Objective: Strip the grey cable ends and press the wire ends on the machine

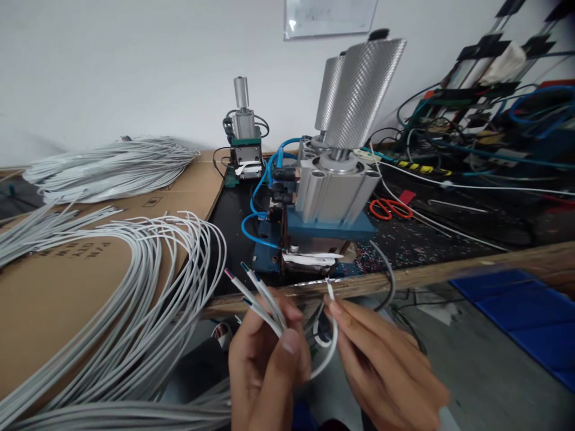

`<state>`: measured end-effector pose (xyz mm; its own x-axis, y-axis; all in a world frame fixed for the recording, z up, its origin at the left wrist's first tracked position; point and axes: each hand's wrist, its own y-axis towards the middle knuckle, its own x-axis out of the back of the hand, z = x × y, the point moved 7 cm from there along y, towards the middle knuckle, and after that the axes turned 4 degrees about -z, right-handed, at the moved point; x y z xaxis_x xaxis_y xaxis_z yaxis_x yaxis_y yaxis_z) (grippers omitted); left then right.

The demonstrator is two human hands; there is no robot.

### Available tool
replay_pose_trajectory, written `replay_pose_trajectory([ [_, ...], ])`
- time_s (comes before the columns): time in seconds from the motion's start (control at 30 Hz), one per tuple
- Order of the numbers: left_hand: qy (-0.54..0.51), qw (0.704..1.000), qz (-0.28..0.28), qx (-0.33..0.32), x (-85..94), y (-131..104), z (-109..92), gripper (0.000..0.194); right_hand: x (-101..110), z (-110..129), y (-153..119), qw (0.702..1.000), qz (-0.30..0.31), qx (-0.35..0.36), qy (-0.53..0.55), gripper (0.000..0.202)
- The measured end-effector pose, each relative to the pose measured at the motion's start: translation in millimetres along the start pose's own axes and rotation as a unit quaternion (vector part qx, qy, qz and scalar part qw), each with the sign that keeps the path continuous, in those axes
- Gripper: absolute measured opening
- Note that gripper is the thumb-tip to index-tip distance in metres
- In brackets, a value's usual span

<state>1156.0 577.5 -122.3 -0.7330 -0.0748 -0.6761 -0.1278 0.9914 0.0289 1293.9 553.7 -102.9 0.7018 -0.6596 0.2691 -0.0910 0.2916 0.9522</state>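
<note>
My left hand (269,365) is closed round several white cables (263,305), whose stripped ends with dark green and reddish wires point up and to the left. Between the thumb and fingers of my right hand (381,359) is one white cable (333,326). Its tip, with small coloured wires, points up at the table's front edge, and its length curves down toward my left hand. Just beyond both hands stands a pneumatic press (335,191) with a knurled silver cylinder on top. White strips (312,259) lie across its lower front.
Bundles of white cable (157,263) lie on cardboard (58,299) at the left, with a coil (112,167) behind. Another small press (245,134) stands farther back. Orange-handled scissors (390,209), blue air hoses (251,203) and coloured scraps are on the black tabletop. Machines (485,90) stand at right.
</note>
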Motion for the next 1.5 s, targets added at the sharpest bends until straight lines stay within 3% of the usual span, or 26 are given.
replay_pose_trajectory([
  [0.2,0.017,1.000,0.024,0.005,1.8,5.1,8.1,0.011,18.7,0.8,-21.4,0.997,0.064,-0.012,-0.038,0.034],
  [0.37,0.102,0.994,0.045,-0.008,3.5,10.3,13.0,0.012,23.9,-12.1,-56.2,0.980,0.197,-0.033,-0.006,0.032],
  [0.43,0.144,0.988,0.061,0.005,1.1,8.4,15.0,0.015,32.3,-12.1,-49.4,0.984,0.176,-0.034,-0.009,0.033],
  [0.5,0.179,0.980,0.082,0.022,-3.0,5.0,17.3,0.019,37.9,-13.1,-27.8,0.987,0.133,-0.084,-0.005,0.032],
  [0.57,0.198,0.973,0.116,0.033,-9.3,1.4,19.4,0.020,26.7,-14.3,-2.3,0.971,0.153,-0.177,0.050,0.028],
  [0.63,0.200,0.969,0.143,0.036,-14.2,-0.6,20.4,0.020,14.6,-9.8,24.3,0.957,0.131,-0.230,0.117,0.022],
  [0.7,0.210,0.965,0.156,0.022,-16.0,0.1,19.0,0.020,4.7,-5.5,41.4,0.951,0.088,-0.253,0.153,0.018],
  [0.77,0.235,0.963,0.131,-0.021,-12.0,3.7,12.9,0.018,0.7,-6.4,42.3,0.943,0.031,-0.282,0.175,0.019],
  [0.87,0.243,0.964,0.044,-0.100,-0.8,7.3,0.3,0.020,-3.2,-14.3,22.4,0.893,-0.007,-0.348,0.285,0.021],
  [1.0,0.239,0.964,-0.013,-0.113,3.1,3.6,1.2,0.019,-11.2,-21.3,1.5,0.804,0.050,-0.408,0.430,0.026],
  [1.07,0.185,0.971,-0.042,-0.146,4.2,-1.0,-3.4,0.019,-8.2,-30.6,-2.8,0.783,0.002,-0.438,0.442,0.028],
  [1.17,0.044,0.980,-0.038,-0.189,5.5,-8.6,-15.2,0.018,-6.3,-46.5,-14.9,0.741,-0.113,-0.500,0.433,0.020],
  [1.23,-0.004,0.980,-0.060,-0.192,11.1,-12.8,-22.8,0.017,-10.7,-51.2,-22.6,0.716,-0.128,-0.530,0.436,0.016],
  [1.33,0.086,0.980,-0.092,-0.157,13.7,-15.1,-25.8,0.017,-16.8,-44.2,-17.8,0.725,-0.022,-0.497,0.476,0.024],
  [1.43,0.258,0.959,-0.038,-0.111,1.4,-10.6,-16.1,0.011,-13.6,-27.0,-8.4,0.783,0.160,-0.404,0.444,0.030],
  [1.5,0.309,0.947,0.005,-0.086,-4.9,-6.2,-7.0,0.005,-9.4,-20.8,-8.1,0.818,0.249,-0.360,0.374,0.033],
])
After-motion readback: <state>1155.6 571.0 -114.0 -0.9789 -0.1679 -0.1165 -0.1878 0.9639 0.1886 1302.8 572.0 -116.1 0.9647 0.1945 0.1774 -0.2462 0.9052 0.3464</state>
